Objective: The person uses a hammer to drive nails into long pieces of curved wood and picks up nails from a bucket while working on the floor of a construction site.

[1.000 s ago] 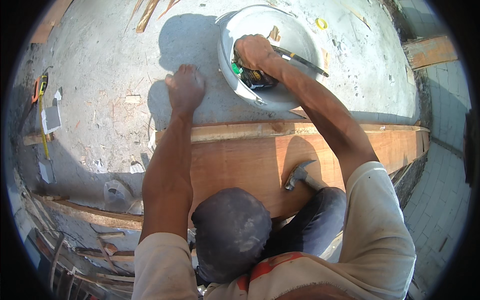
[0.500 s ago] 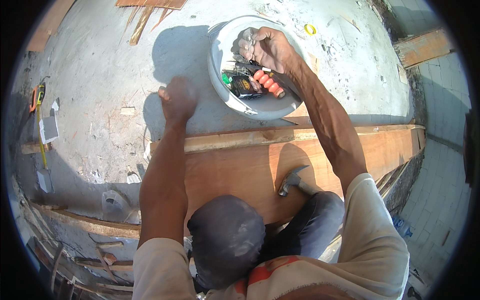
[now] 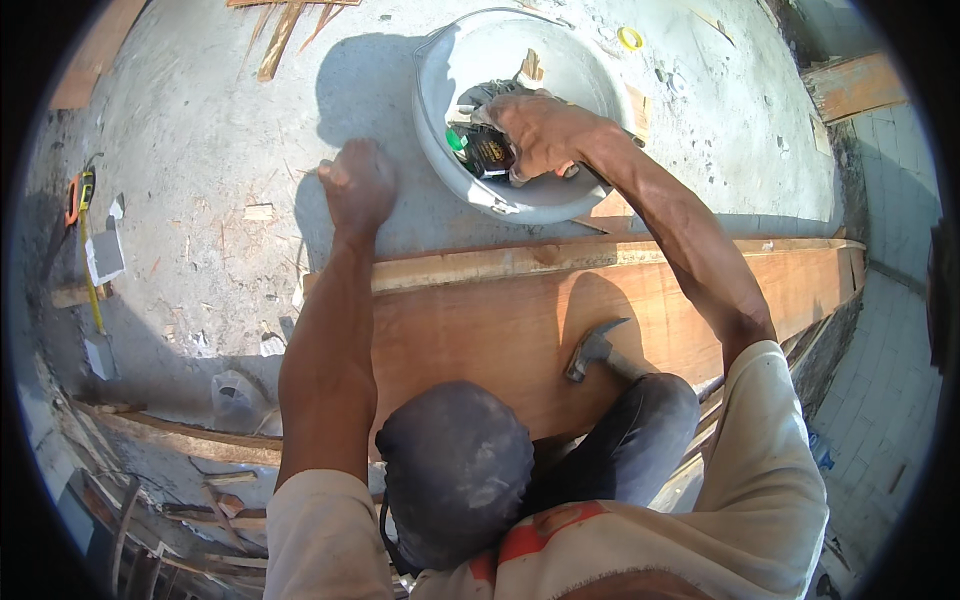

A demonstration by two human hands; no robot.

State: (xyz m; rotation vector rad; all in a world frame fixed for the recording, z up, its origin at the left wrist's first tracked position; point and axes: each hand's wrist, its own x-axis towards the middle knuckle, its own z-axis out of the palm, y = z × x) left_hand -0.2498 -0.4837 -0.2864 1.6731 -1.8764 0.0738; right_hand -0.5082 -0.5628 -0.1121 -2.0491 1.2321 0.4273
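Observation:
My right hand (image 3: pixel 555 135) reaches down into a pale round bucket (image 3: pixel 470 195), over its jumbled contents. Its fingers bend downward, but the tips are hidden among the things there. Beside them sits a black box (image 3: pixel 488 152) with a small green item (image 3: pixel 455 140) at its left. The orange-red ribbed handle (image 3: pixel 568 171) is mostly covered by this hand. Left of the bucket, my left hand (image 3: pixel 358 185) is closed in a fist; whatever it may hold is hidden. A claw hammer (image 3: pixel 592 352) lies on the wooden board (image 3: pixel 480 345) in front of my knees.
A tape measure (image 3: pixel 86 188) with its yellow blade out lies at far left, by white scraps (image 3: pixel 105 257). A yellow ring (image 3: pixel 630 38) rests beyond the bucket. Wood strips (image 3: pixel 285 40) lie at the back, and a clear plastic container (image 3: pixel 238 398) stands near my left arm.
My right hand has gone from above the bucket down into its contents, covering most of the ribbed handle. A piece of wood now shows behind it. My left hand has barely moved.

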